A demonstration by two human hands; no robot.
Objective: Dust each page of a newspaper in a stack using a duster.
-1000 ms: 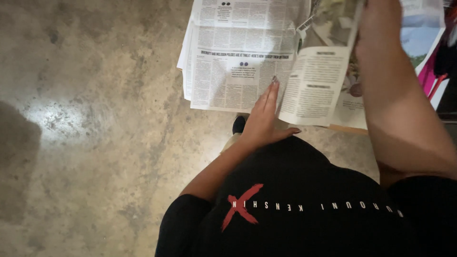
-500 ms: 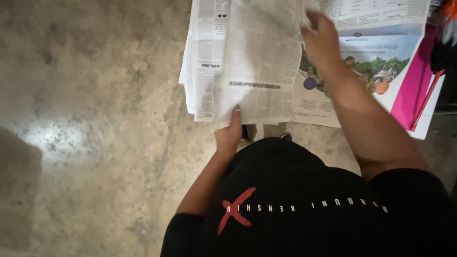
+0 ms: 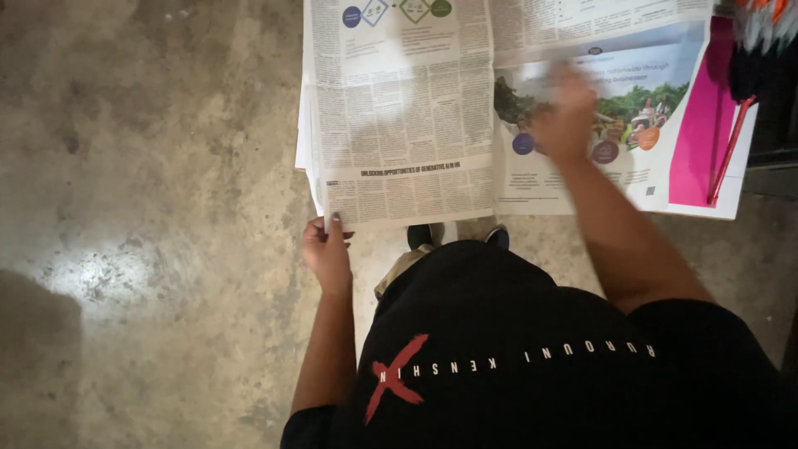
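Observation:
A newspaper (image 3: 407, 108) lies spread open in front of me, over a stack of more sheets. My left hand (image 3: 327, 249) pinches the lower left corner of the left page between thumb and fingers. My right hand (image 3: 567, 116), blurred by motion, rests flat with fingers spread on the right page, which shows a colour picture with trees and round coloured badges. A pink panel (image 3: 698, 133) runs down that page's right side.
The floor (image 3: 150, 166) is bare mottled concrete with a bright glare patch at the left. A red stick-like thing (image 3: 730, 150) leans over the paper's right edge below a dark bundle with orange and white tips (image 3: 761, 33). My shoes (image 3: 420, 235) show under the paper.
The page my right hand was turning now lies flat on the left. My left hand slid to its lower left corner; my right hand dropped onto the right page.

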